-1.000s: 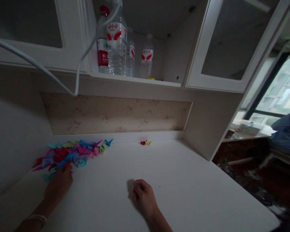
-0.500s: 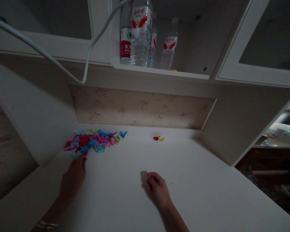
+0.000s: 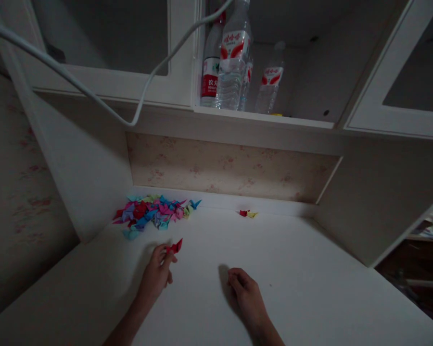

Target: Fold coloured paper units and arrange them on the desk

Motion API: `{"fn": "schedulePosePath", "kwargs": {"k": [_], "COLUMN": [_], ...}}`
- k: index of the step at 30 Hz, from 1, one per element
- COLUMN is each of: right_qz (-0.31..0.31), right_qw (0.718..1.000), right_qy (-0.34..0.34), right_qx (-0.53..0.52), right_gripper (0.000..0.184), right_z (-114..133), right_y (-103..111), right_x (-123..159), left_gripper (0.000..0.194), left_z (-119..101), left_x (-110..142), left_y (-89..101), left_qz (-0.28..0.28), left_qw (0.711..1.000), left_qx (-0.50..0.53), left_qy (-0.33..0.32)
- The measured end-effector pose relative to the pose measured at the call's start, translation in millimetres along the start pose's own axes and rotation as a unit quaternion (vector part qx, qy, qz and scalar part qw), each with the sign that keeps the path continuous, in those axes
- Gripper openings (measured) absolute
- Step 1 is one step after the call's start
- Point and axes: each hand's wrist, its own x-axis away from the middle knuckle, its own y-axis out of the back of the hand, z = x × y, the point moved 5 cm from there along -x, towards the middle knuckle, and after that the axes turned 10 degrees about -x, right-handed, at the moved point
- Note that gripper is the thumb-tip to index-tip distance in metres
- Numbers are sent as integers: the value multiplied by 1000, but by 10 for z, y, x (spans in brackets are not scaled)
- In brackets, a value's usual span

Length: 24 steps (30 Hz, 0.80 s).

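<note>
Pinching: left grip (image 3: 157,269), red origami (image 3: 175,247) at its 1 o'clock. Likely light, crushable; hold folded middle. Right grip (image 3: 246,290) curled closed, contents unclear.

White desktop (image 3: 303,278) with colourful folded papers (image 3: 160,211)

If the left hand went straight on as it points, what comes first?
Probably the white strip behind the tabletop, beyond the red folded paper it holds, right of the colourful paper pile; depth is unclear.

Left grip (image 3: 158,267) pinched; right grip (image 3: 247,291) curled, seemingly closed.
</note>
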Motion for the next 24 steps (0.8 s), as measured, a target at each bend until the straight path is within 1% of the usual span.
{"fn": "schedulePosePath", "kwargs": {"k": [2, 4, 7, 12, 15, 19, 22, 24], "right_qz": [1, 2, 14, 57, 73, 103, 140, 150], "right_qw": [1000, 1000, 1000, 992, 986, 984, 982, 980], "right_qy": [3, 2, 1, 42, 59, 82, 99, 106], "right_qx": [6, 9, 24, 101, 135, 120, 85, 73], "right_gripper": [37, 36, 36, 31, 32, 33, 31, 29], "right_z": [2, 0, 22, 163, 242, 316, 347, 351], "right_y": [-7, -12, -37, -164, -247, -324, -349, -338], "right_x": [-3, -3, 17, 103, 146, 164, 166, 167], "left_gripper": [40, 41, 44, 49, 52, 52, 46, 43], "left_z": [-43, -59, -29, 10, -11, -57, -89, -99], "left_x": [81, 151, 216, 233, 258, 350, 421, 443], "left_y": [-208, -374, -518, -542, -564, -631, -668, -672], "left_qz": [47, 84, 117, 122, 137, 163, 178, 179], "left_qw": [998, 995, 993, 993, 990, 986, 982, 981], "left_qx": [34, 44, 34, 4, 6, 12, 5, -5], "left_qy": [-1, -5, -8, -11, -14, -27, -57, -79]}}
